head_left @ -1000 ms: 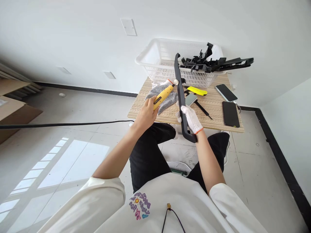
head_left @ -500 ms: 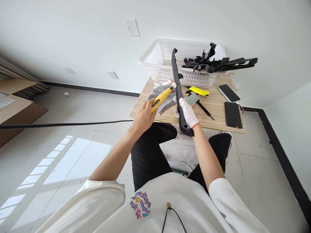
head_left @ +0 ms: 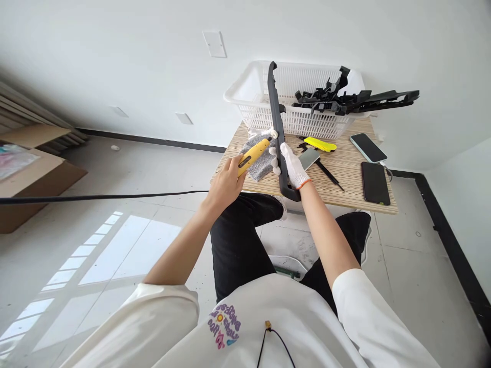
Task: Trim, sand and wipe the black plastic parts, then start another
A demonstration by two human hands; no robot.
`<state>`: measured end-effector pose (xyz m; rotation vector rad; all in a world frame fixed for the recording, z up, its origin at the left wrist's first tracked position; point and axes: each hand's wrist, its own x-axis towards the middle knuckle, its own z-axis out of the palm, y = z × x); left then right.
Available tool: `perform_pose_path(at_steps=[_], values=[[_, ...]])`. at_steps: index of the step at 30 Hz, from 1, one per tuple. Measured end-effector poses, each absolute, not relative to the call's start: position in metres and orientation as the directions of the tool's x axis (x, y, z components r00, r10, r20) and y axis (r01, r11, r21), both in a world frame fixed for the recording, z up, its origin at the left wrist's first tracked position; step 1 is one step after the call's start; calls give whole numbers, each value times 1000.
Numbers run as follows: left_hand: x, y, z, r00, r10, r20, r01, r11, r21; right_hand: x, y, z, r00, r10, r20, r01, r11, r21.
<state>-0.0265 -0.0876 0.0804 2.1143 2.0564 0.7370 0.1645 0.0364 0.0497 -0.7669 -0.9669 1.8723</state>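
Note:
My bare left hand is wrapped round a yellow rotary tool. Its small white bit meets the left edge of a long black plastic trim piece, though whether they touch I cannot tell exactly. In a white knit glove, my right hand grips that piece near its lower, hooked end. The piece stands tilted away from me, its far end overlapping the white basket. Below the bit, a grey cloth-like glove lies on the wooden board table.
Black plastic parts fill the basket's right side, some jutting past its rim. On the table lie a yellow-handled cutter, a grey-green flat block, a black thin tool and two phones. A black cable stretches left.
The black trim piece and my gloved right hand have moved away from me, towards the basket, past the tool's bit. My left hand keeps its hold. The view has shifted slightly.

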Motion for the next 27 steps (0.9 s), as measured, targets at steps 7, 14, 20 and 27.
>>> perform_pose_path(at_steps=[7,14,20,27], values=[[-27,-93,81,-43,968,246,921,-57,385,162,33,55,-421,903,-88,-452,-292,-843],[-26,-97,79,-28,967,252,923,-72,379,163,33,54,-402,912,-77,-424,-260,-868],[-26,-105,79,-33,973,230,928,-56,369,162,32,52,-408,912,-27,-496,-247,-832],[-27,-117,83,-27,981,191,937,-42,347,163,34,51,-425,894,-142,-426,-336,-840]])
